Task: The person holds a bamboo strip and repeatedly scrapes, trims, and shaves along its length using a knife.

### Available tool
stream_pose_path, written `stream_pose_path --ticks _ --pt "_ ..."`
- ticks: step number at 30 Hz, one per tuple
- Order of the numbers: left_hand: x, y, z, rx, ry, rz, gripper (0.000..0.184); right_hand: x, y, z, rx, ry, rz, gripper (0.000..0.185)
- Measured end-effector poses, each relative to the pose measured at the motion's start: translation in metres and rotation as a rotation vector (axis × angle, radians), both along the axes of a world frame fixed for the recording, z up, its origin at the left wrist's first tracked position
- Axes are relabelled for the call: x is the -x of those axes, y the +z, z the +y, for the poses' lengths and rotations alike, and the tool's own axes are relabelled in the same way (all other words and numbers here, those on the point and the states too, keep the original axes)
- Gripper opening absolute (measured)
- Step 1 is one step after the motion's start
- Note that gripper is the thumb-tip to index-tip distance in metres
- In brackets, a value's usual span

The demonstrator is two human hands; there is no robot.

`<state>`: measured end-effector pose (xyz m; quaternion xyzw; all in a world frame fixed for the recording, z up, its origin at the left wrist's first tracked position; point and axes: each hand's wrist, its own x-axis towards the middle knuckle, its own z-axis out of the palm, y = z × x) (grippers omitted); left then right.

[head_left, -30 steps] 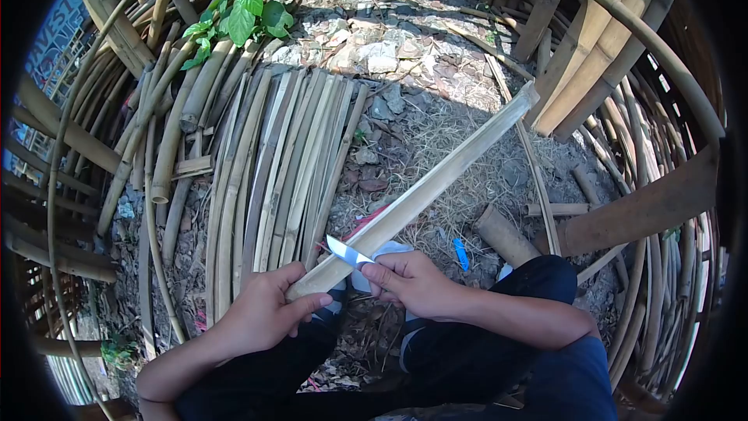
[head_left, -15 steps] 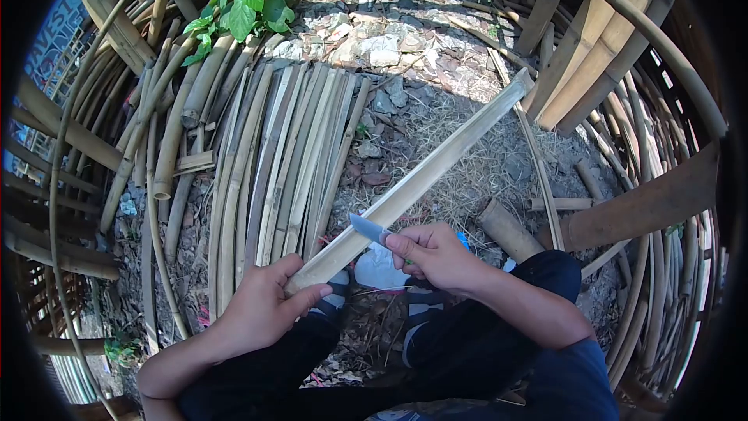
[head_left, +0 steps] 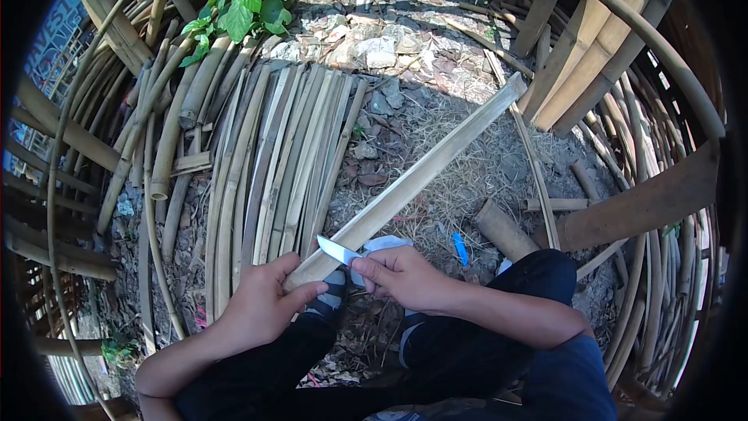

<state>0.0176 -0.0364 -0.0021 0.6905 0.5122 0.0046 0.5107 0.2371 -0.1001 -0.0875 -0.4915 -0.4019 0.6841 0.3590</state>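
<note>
A long split bamboo strip (head_left: 421,179) slants from lower left to upper right, its pale hollow side facing up. My left hand (head_left: 261,300) is closed round its near end, thumb on one side and fingers on the other. In my right hand (head_left: 401,273) is a knife (head_left: 335,249), its handle mostly hidden by the fingers. The blade lies across the bamboo strip, a short way beyond my left hand, and points to the upper left.
Several split bamboo strips (head_left: 292,156) lie side by side at left. A green-leaved plant (head_left: 241,4) grows behind them. Bamboo poles (head_left: 576,54) stand at right, near a short bamboo piece (head_left: 499,226). A blue scrap (head_left: 460,249) and white plastic (head_left: 387,242) lie on the ground.
My right hand has drawn the knife down and left along the strip, closer to my left hand. The blue scrap now shows fully. My left hand keeps its grip.
</note>
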Motion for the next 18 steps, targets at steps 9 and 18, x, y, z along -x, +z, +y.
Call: stream_pose_path --ticks 9,18 --pt "0.006 -0.01 -0.002 -0.082 0.009 -0.049 0.028 -0.016 0.009 0.01 0.109 -0.122 -0.075 0.044" --pt "0.007 -0.012 -0.001 -0.131 -0.013 -0.041 0.029 -0.017 0.01 0.012 0.012 -0.186 -0.205 0.044"
